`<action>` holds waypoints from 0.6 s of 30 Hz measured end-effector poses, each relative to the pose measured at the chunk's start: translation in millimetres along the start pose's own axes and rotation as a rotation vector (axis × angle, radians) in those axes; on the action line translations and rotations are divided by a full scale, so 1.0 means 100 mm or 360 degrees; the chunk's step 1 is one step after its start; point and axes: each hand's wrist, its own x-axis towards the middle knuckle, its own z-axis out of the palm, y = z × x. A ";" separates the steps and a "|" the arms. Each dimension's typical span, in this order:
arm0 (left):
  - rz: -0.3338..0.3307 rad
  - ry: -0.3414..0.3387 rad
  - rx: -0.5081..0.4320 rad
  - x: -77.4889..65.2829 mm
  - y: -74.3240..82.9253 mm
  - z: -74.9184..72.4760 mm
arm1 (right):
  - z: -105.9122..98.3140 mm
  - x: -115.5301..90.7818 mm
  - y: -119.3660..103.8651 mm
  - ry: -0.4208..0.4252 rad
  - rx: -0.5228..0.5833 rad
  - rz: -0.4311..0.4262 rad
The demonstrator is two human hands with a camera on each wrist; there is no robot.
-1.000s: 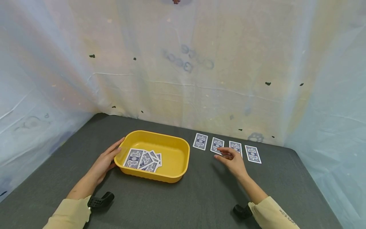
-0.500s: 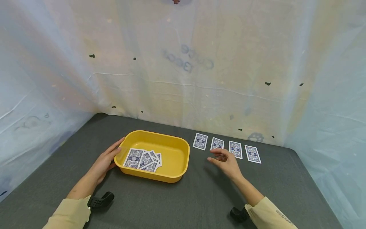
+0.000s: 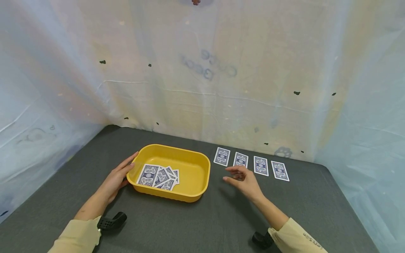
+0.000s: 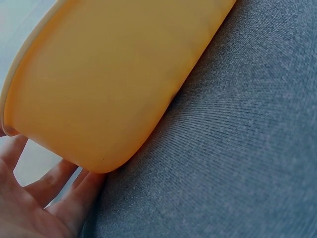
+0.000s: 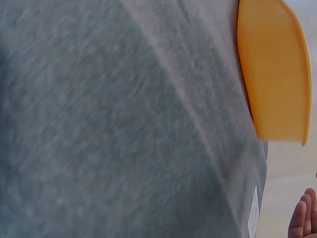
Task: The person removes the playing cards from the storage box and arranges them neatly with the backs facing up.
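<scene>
My left hand (image 3: 115, 179) holds the left end of a yellow plastic tray (image 3: 190, 167). Its thumb lies at the rim, and in the left wrist view its fingers (image 4: 77, 203) touch the outer wall. Several playing cards (image 3: 148, 175) lie overlapped in the tray's left part, patterned blue backs up. My right hand (image 3: 245, 181) hovers over the dark table between the tray and a row of face-down cards, fingers loosely bent, nothing in them. It overlaps the lower edge of one card (image 3: 241, 159) in the head view. Only fingertips (image 5: 299, 218) show in the right wrist view.
The row continues with a card (image 3: 222, 156) nearest the tray and two cards at the right, one (image 3: 261, 165) beside the hand and one (image 3: 280, 170) at the end. A pale plastic curtain (image 3: 202, 105) rises behind the dark cloth-covered table (image 3: 177, 225).
My right hand has moved left from over the middle cards toward the tray, uncovering the third card. My left hand, the tray and the cards have stayed in place.
</scene>
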 end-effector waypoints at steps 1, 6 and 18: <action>0.0002 0.0001 0.0004 0.00 0.00 0.00 | 0.01 0.00 -0.01 -0.0007 0.0006 -0.0011; -0.0001 0.0004 -0.0003 0.00 0.00 0.00 | 0.06 0.01 -0.06 -0.0032 0.0043 -0.0075; 0.0011 0.0006 -0.0024 0.01 -0.02 0.00 | 0.18 0.05 -0.22 -0.0063 0.0022 -0.0127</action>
